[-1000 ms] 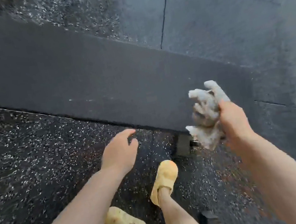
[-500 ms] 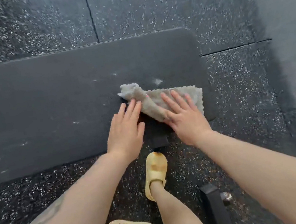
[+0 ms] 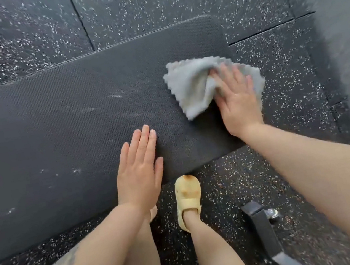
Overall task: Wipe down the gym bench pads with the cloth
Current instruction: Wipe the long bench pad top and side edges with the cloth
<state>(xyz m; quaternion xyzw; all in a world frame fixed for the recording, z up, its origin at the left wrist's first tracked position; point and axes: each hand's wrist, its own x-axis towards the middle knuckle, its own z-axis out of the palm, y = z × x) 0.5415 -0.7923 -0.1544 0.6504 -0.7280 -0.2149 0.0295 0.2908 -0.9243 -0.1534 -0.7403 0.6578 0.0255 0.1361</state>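
Note:
A long dark textured bench pad (image 3: 71, 116) runs from the left edge to the right of the middle, with pale smudges on it. A crumpled light grey cloth (image 3: 194, 84) lies on the pad's right end. My right hand (image 3: 238, 102) presses flat on the cloth, fingers straight and spread, partly over the pad's right edge. My left hand (image 3: 139, 167) rests flat on the pad's near edge, fingers straight and together, apart from the cloth.
Black speckled rubber floor tiles (image 3: 150, 6) surround the bench. My foot in a yellow clog (image 3: 188, 196) stands just below the pad's near edge. A black metal bench leg (image 3: 264, 232) with a bolt lies at the lower right. A grey wall (image 3: 346, 38) rises on the right.
My right hand brought the cloth down onto the pad and slid it to the right end. My left hand moved off the cloth, leftward along the near edge.

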